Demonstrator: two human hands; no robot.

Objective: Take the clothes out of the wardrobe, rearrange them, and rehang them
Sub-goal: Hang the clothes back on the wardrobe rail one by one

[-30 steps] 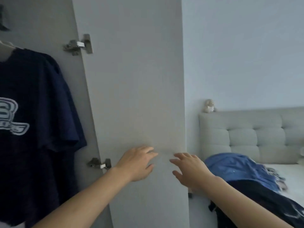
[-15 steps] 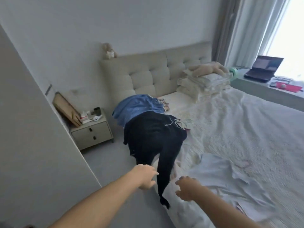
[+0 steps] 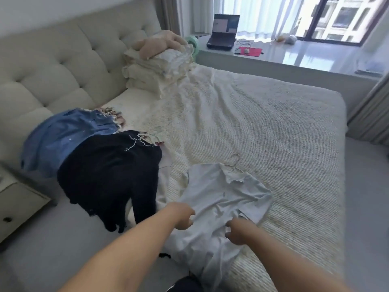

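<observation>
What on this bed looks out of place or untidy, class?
The black garment and blue garment lie heaped at the bed's left edge, the black one spilling over the side. The white shirt, its hanger poking out, lies rumpled beneath both hands.

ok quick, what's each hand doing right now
Left hand: fingers curled, pinching the white shirt on the bed.
Right hand: fingers curled on the same shirt, gripping its fabric.

your white shirt flat on its hanger, black garment and blue one draped off the edge
</observation>
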